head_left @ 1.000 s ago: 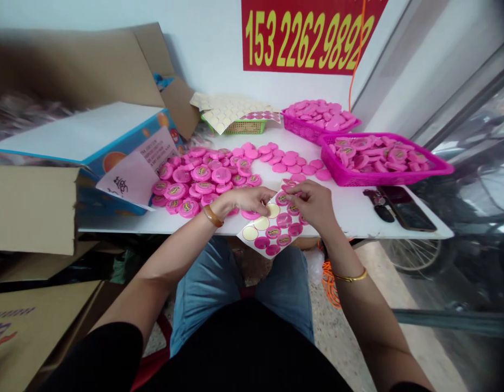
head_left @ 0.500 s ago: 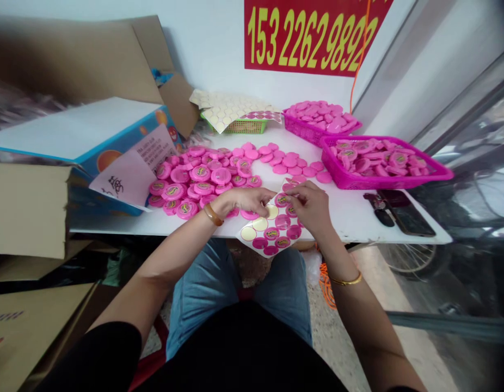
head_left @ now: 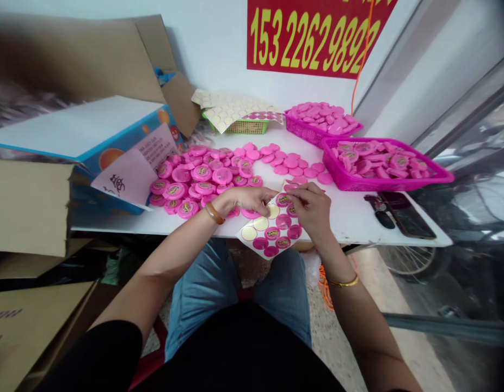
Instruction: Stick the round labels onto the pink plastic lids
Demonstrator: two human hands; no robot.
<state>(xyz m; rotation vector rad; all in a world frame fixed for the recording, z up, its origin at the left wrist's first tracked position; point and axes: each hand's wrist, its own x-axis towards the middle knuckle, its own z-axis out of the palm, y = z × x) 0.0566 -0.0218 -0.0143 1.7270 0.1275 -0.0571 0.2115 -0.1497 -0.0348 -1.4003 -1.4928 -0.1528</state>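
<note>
A sheet of round stickers (head_left: 272, 233) hangs tilted over the table's front edge. Most of its circles are pink with printed labels, while a few along its left side are bare cream spots. My left hand (head_left: 252, 200) grips the upper left of this sheet, thumb on top. At its upper right, my right hand (head_left: 311, 207) has its thumb and fingers pinched together; whether a single sticker is lifted there is hidden. Just beyond my left hand lies a heap of round pink plastic cases (head_left: 202, 173), many bearing labels. Plain pink discs (head_left: 292, 160) are spread behind the sheet.
Two magenta baskets (head_left: 391, 188) hold more pink pieces at the right. A phone (head_left: 411, 218) and keys (head_left: 383, 218) lie near the right edge. Sticker sheets (head_left: 227, 111) top a green basket (head_left: 246, 127). Cardboard boxes (head_left: 27, 201) crowd the left.
The view has shifted very slightly. Both hands stay at the sheet in nearly the same pose, with the right fingers barely moved.
</note>
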